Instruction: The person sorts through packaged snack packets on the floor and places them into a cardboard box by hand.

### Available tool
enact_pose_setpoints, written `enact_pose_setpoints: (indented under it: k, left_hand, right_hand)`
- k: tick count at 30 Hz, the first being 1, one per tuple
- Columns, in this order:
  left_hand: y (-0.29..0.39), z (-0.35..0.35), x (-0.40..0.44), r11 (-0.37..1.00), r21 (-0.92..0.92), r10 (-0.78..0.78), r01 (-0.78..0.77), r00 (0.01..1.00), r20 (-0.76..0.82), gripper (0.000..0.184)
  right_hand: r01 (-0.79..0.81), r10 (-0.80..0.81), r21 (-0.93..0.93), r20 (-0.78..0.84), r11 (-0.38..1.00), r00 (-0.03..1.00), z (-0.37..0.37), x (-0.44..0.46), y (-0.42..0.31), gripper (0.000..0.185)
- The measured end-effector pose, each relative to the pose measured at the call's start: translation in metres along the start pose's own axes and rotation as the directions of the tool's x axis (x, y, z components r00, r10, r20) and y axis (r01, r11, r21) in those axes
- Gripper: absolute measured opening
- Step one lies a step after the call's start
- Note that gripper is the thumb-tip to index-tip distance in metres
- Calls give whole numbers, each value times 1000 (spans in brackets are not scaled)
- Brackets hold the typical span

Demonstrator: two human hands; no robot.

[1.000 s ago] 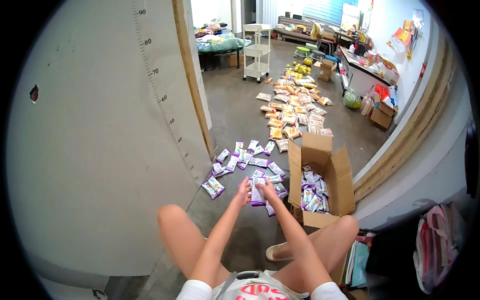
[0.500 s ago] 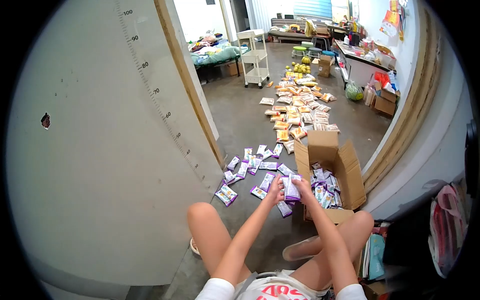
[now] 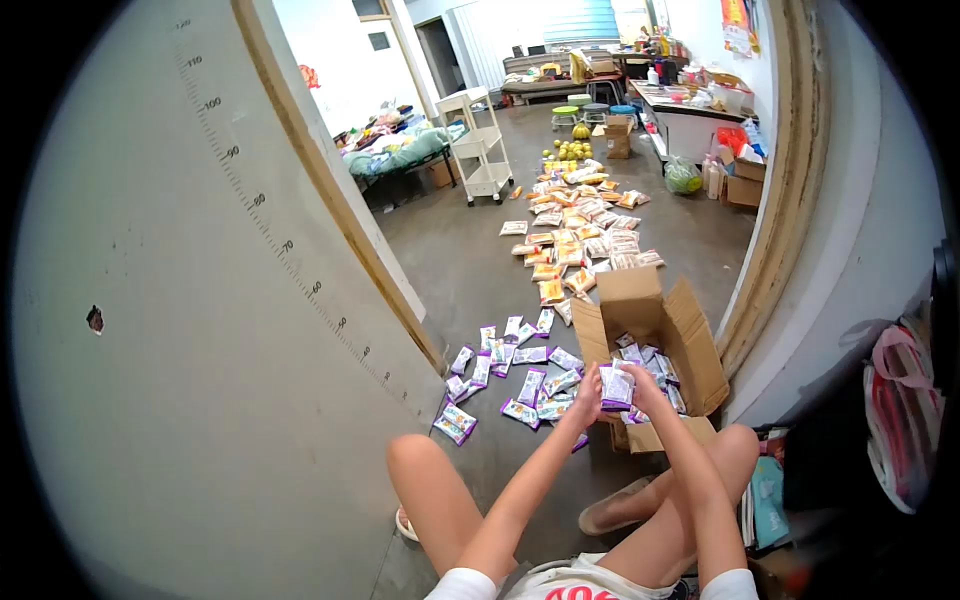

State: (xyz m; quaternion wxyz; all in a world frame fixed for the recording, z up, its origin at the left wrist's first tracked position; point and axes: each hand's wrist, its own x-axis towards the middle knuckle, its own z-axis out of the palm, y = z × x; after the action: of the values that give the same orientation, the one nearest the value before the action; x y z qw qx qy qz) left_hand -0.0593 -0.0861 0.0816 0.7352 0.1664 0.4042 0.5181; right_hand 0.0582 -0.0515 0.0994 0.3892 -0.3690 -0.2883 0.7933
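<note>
Between my two hands is a small stack of purple-and-white snack packets (image 3: 617, 386), held just over the near left edge of an open cardboard box (image 3: 698, 345). My left hand (image 3: 588, 393) grips the left side of the packets. On their right side, my right hand (image 3: 645, 386) is closed around them. How many packets are in the stack I cannot tell. Inside the box lie several more packets of the same kind (image 3: 660, 362). Loose purple-and-white packets (image 3: 531, 386) are scattered on the floor to the left of the box.
Beyond the box, many orange and cream bags (image 3: 570, 240) cover the floor, with yellow-green round fruit (image 3: 572, 150) behind them. A white trolley (image 3: 480, 150) stands at the back left. The grey door panel (image 3: 200, 330) borders the left, a wooden door frame (image 3: 775, 220) the right.
Both hands have moved right with the packets, from above the floor packets to the box's near left edge. Where they were, more floor packets now show. The view has tilted and shifted slightly.
</note>
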Motion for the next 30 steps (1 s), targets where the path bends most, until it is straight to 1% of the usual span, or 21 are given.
enact_pose_setpoints:
  k: [1,5,7,8,9,10,11,12,13,14,15,16,17,18,19,20,21,23,24,27,30]
  left_hand:
    - [-1,3,4,999,51,11,-10,1000,-7,60]
    - [3,23,2,993,118,-27,31,999,-40,62]
    - [2,29,7,981,183,-61,67,997,-39,64]
    - [0,33,9,987,158,-38,41,999,-23,67]
    - [2,43,4,989,139,-40,48,997,-63,68]
    - [3,56,-7,991,120,-43,55,994,-102,70]
    - [6,67,-15,993,102,-47,61,989,-140,72]
    - [-3,60,-2,996,82,-14,25,992,-126,77]
    - [-12,51,10,997,37,-57,61,995,-84,77]
    - [-19,44,20,995,-7,-98,98,994,-39,77]
    - [-24,42,25,989,-52,-137,137,991,6,78]
    - [-22,56,8,998,-5,-64,64,996,-55,80]
    - [-22,60,6,998,-3,-68,68,994,-81,80]
    - [-25,60,8,997,-1,-72,72,992,-108,80]
    - [-28,61,9,997,1,-76,76,988,-134,80]
    - [-29,60,12,995,-46,-98,93,989,-115,77]
    - [-32,56,18,995,-33,-99,96,990,-101,76]
    - [-39,46,30,995,-11,-104,103,992,-75,75]
    - [-41,47,33,994,-29,-108,105,987,-121,72]
    - [-43,44,38,993,-22,-121,119,989,-90,70]
    - [-44,46,40,993,-37,-116,112,983,-140,68]
  right_hand:
    - [-11,11,23,-5,1000,1000,-8,2,2,22]
    - [18,-35,184,86,983,996,-31,12,8,27]
    - [-1,-8,217,42,976,999,-34,4,-1,27]
    - [-15,10,253,19,967,1000,-34,2,-5,26]
    - [-27,29,288,-4,957,1000,-37,2,-8,25]
    - [8,-5,311,-7,951,1000,-42,6,-6,25]
    - [25,-14,308,-38,951,999,-49,9,-5,24]
    - [39,-18,306,-70,951,997,-53,8,-5,24]
    - [52,-21,304,-104,951,994,-57,5,-4,23]
    - [33,-15,322,-59,946,998,-62,5,-3,28]
    - [47,-23,333,-76,942,997,-66,4,0,28]
    - [59,-29,344,-93,937,995,-69,3,2,29]
    - [72,-36,353,-108,933,994,-71,3,4,29]
    - [105,-47,335,-178,936,983,-75,4,8,29]
    - [91,-32,336,-178,938,984,-79,7,12,30]
    - [78,-18,336,-178,939,984,-83,9,15,31]
    - [64,-4,336,-178,940,984,-88,13,17,32]
    - [56,20,304,-242,951,970,-73,-3,8,36]
    - [41,31,287,-243,957,969,-75,-3,8,37]
    - [9,49,267,-211,964,976,-78,0,7,40]
    - [16,38,246,-213,969,976,-74,-4,3,41]
